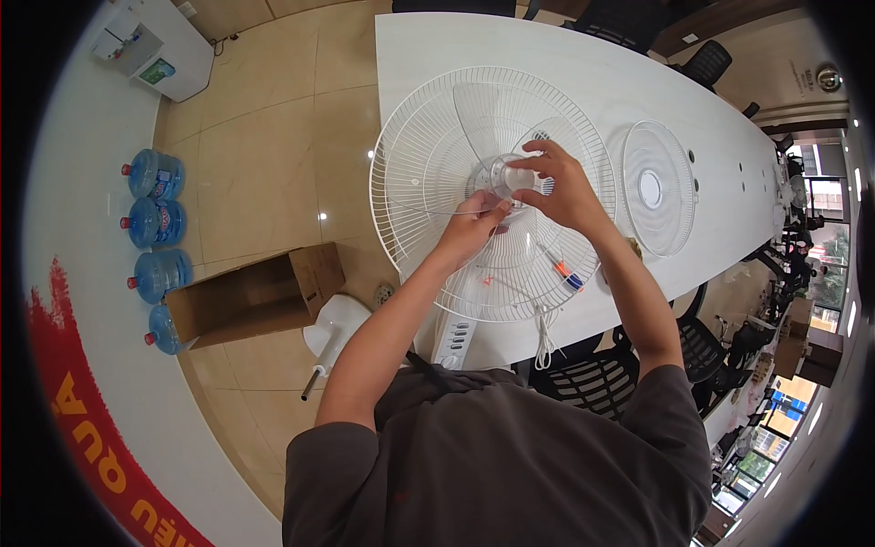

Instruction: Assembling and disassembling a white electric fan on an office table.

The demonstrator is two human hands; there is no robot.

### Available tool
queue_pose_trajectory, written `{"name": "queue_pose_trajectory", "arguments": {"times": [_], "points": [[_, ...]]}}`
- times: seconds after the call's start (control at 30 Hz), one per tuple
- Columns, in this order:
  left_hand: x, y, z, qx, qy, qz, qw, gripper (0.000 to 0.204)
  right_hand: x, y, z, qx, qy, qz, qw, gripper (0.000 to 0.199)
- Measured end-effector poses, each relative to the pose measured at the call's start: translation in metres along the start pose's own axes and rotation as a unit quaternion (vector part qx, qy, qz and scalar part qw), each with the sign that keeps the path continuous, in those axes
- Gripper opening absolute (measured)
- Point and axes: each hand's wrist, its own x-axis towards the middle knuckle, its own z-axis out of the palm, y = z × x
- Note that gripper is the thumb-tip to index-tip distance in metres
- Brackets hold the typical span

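Note:
A white wire fan guard [428,155] lies on the long white table [583,73], with translucent fan blades [483,114] inside it. My right hand [558,187] pinches a small clear cap at the blade hub [504,173]. My left hand [474,223] grips the hub from below and to the left. Both hands meet at the centre of the guard. A screwdriver with an orange and blue handle [565,272] lies under the wires near my right forearm.
A second white guard [658,187] lies to the right on the table. On the floor at left are an open cardboard box [251,296], a white fan base with pole [333,333] and several blue water jugs [155,223]. Black chairs [583,378] stand by the table.

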Motion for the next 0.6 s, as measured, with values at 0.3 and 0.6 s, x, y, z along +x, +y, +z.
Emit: {"name": "queue_pose_trajectory", "arguments": {"times": [0.3,0.6], "points": [[0.000,0.001,0.001,-0.003,-0.001,-0.001,1.000,0.033,-0.005,0.020,0.016,-0.018,0.024,0.004,1.000,0.037],[0.000,0.000,0.000,-0.002,-0.006,0.000,1.000,0.034,0.001,0.008,0.012,-0.004,0.006,0.189,0.982,0.031]]}}
